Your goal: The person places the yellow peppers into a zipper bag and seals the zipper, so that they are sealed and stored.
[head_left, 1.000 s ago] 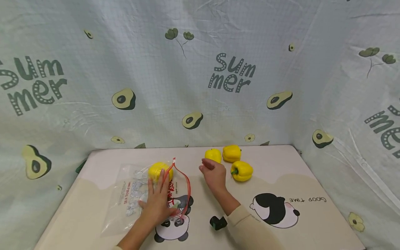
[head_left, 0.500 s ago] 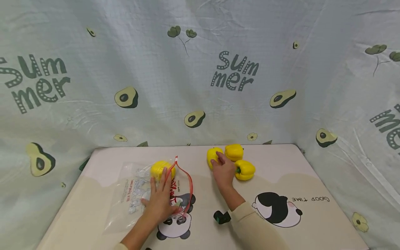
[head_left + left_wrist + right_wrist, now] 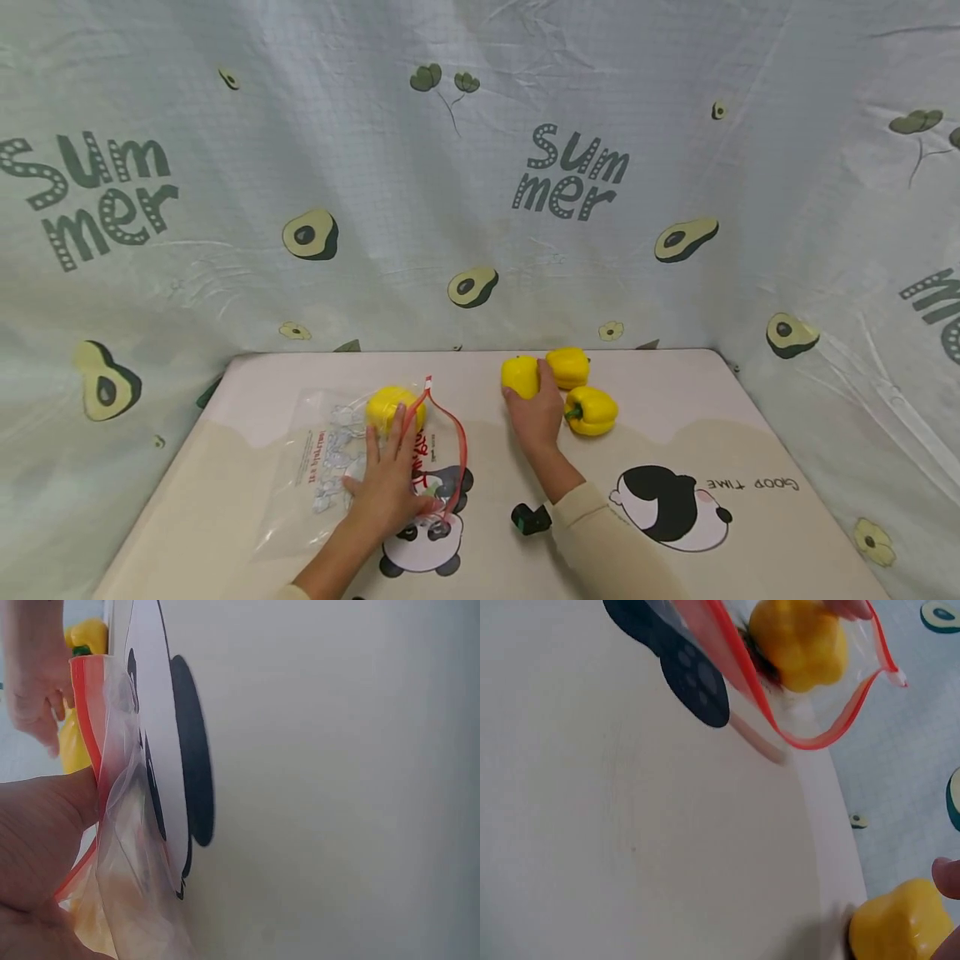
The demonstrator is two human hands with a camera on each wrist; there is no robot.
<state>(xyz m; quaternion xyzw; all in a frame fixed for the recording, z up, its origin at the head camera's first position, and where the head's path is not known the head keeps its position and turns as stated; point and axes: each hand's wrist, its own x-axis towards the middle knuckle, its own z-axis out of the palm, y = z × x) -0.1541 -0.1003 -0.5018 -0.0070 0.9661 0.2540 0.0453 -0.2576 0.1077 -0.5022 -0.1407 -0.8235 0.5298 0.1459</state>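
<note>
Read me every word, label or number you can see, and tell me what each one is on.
"sum mer": printed twice in full on the hanging cloth; a third print is cut off at the head view's right edge.
"GOOD TIME": upside down on the tabletop.
Printing on the clear bag: too small or blurred to read.

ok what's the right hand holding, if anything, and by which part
A hold can't be confirmed: the right hand has its fingers and thumb on either side of the glossy, rounded yellow bell pepper, leftmost of the loose three.
</note>
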